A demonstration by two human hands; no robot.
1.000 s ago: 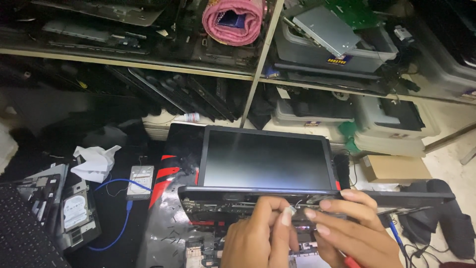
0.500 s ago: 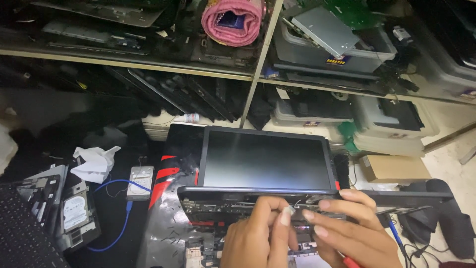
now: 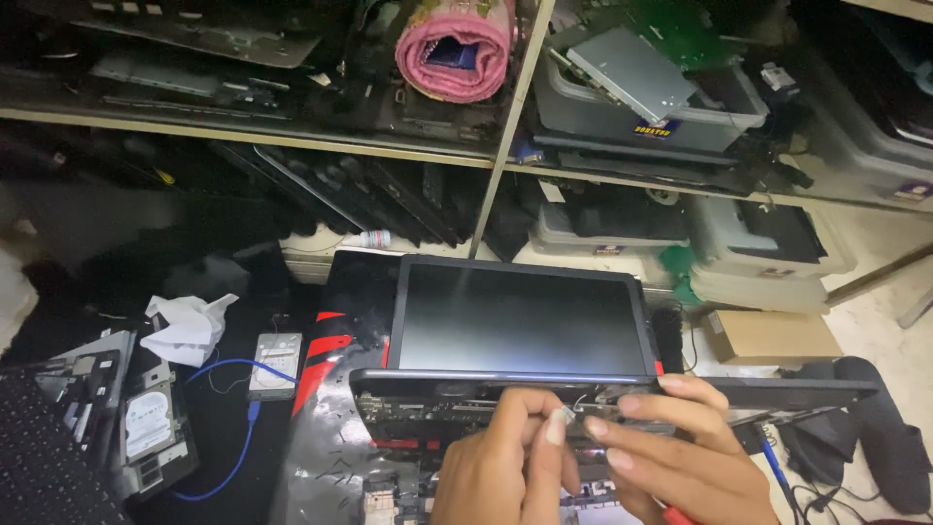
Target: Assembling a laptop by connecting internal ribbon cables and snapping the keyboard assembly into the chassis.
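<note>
My left hand (image 3: 505, 467) and right hand (image 3: 680, 457) meet at six o'clock, fingertips pinching a small pale part (image 3: 564, 416) over the opened laptop (image 3: 525, 389) base, just below the screen (image 3: 520, 319) edge. Drives (image 3: 274, 362) crowd nine o'clock; a box (image 3: 768, 335) sits at three; shelves (image 3: 292, 146) wall off twelve.

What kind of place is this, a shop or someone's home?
Most likely an electronics repair workshop. Shelves are crammed with laptop parts, bare hard drives lie on the bench, and both hands, left hand and right hand, work on an opened laptop.
</note>
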